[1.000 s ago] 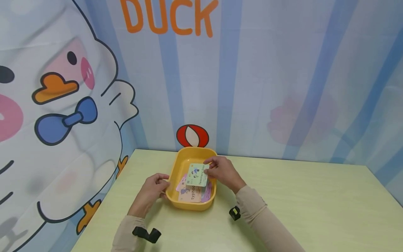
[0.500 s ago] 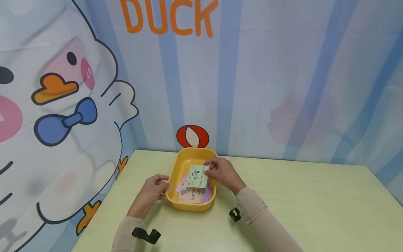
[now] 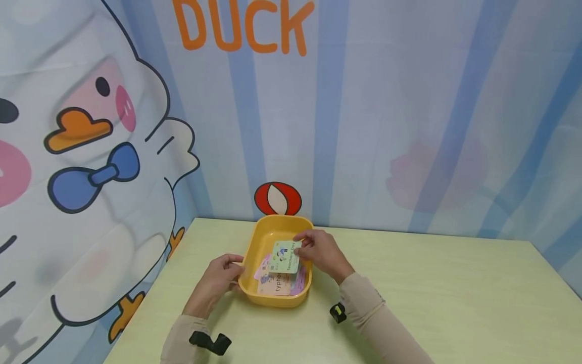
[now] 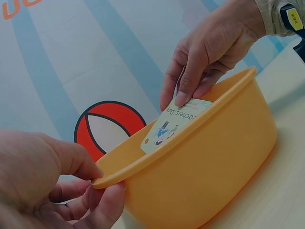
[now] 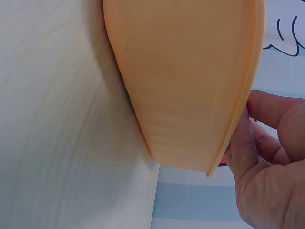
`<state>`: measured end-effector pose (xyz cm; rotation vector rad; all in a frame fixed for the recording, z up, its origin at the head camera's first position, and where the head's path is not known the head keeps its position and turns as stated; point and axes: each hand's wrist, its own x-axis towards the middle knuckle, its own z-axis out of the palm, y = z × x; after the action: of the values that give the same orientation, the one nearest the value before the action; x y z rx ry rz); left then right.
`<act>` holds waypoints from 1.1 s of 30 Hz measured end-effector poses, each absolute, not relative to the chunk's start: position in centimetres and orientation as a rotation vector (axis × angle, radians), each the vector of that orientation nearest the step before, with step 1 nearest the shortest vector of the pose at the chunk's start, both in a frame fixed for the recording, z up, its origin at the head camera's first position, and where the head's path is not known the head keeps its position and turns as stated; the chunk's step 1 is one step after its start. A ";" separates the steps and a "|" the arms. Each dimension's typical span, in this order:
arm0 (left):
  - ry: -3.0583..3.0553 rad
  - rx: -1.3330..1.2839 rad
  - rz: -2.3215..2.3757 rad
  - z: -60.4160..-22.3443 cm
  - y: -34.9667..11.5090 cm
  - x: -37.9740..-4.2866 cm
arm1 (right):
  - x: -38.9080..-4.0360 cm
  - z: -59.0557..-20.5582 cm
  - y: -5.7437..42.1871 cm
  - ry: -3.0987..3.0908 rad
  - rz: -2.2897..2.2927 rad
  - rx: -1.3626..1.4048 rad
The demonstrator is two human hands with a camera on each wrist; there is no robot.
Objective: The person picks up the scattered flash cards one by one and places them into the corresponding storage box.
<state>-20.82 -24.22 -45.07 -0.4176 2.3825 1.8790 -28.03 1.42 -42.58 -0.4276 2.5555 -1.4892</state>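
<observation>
A yellow plastic tub [image 3: 275,302] stands on the table. In the left wrist view, the thumb and fingers of my left hand [image 4: 43,176] pinch the rim of its left side. My right hand [image 3: 326,255] reaches over the opposite rim and pinches a pale green card [image 3: 283,257] printed "Teachers' Day" by one edge. That card slants inside the tub, overlapping an orange card [image 3: 273,288] that reads "typhoon" in part. A purple card [image 3: 298,281] and a pink card [image 3: 261,267] show beside it. From the right wrist, the tub's outer wall [image 5: 181,86] hides the cards.
The pale yellow table [image 3: 436,298] extends to the right of the tub. Close behind the tub hangs a fabric backdrop [image 3: 373,111] with blue stripes, a red ball print and a large duck print at left.
The head view has tilted very slightly. Both hands keep their hold, and the green card stays in nearly the same place over the other cards.
</observation>
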 end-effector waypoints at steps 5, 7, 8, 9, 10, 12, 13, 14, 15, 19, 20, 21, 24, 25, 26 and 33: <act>2.388 -0.420 1.873 -45.0 -24.2 -20.9 | -28.1 -42.7 1.5 2.568 -1.488 -0.430; 2.389 -0.419 1.873 -45.0 -24.1 -20.9 | -28.1 -42.7 1.5 2.576 -1.484 -0.427; 2.390 -0.417 1.872 -45.0 -24.1 -20.9 | -28.1 -42.7 1.5 2.580 -1.482 -0.429; 2.390 -0.417 1.871 -44.9 -24.1 -20.8 | -28.1 -42.7 1.5 2.584 -1.479 -0.431; 2.390 -0.416 1.872 -44.9 -24.1 -20.8 | -28.1 -42.8 1.5 2.588 -1.477 -0.435; 2.391 -0.415 1.870 -44.8 -24.1 -20.7 | -28.1 -42.8 1.5 2.594 -1.474 -0.437; 2.391 -0.414 1.870 -44.8 -24.1 -20.7 | -28.1 -42.8 1.5 2.594 -1.477 -0.434; 2.391 -0.407 1.871 -44.8 -24.2 -20.6 | -28.1 -42.9 1.5 2.595 -1.477 -0.434; 2.392 -0.401 1.873 -44.8 -24.2 -20.6 | -28.1 -42.9 1.5 2.595 -1.478 -0.434; 2.394 -0.392 1.875 -44.8 -24.1 -20.4 | -28.1 -43.1 1.6 2.599 -1.479 -0.433; 2.395 -0.391 1.875 -44.8 -24.1 -20.4 | -28.1 -43.1 1.6 2.600 -1.479 -0.435; 2.394 -0.397 1.876 -44.8 -24.1 -20.5 | -28.1 -43.1 1.5 2.602 -1.479 -0.436; 2.395 -0.404 1.878 -44.9 -24.1 -20.6 | -28.1 -43.1 1.6 2.607 -1.473 -0.438; 2.395 -0.409 1.877 -44.9 -24.1 -20.7 | -28.1 -43.1 1.5 2.608 -1.472 -0.435; 2.395 -0.411 1.876 -44.9 -24.1 -20.7 | -28.1 -43.0 1.5 2.610 -1.469 -0.435; 2.393 -0.416 1.870 -44.9 -24.1 -20.7 | -28.1 -42.9 1.4 2.617 -1.446 -0.432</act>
<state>-20.69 -24.08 -44.94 -0.4158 2.3927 1.8695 -28.06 1.42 -42.94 -0.4322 2.6166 -1.4464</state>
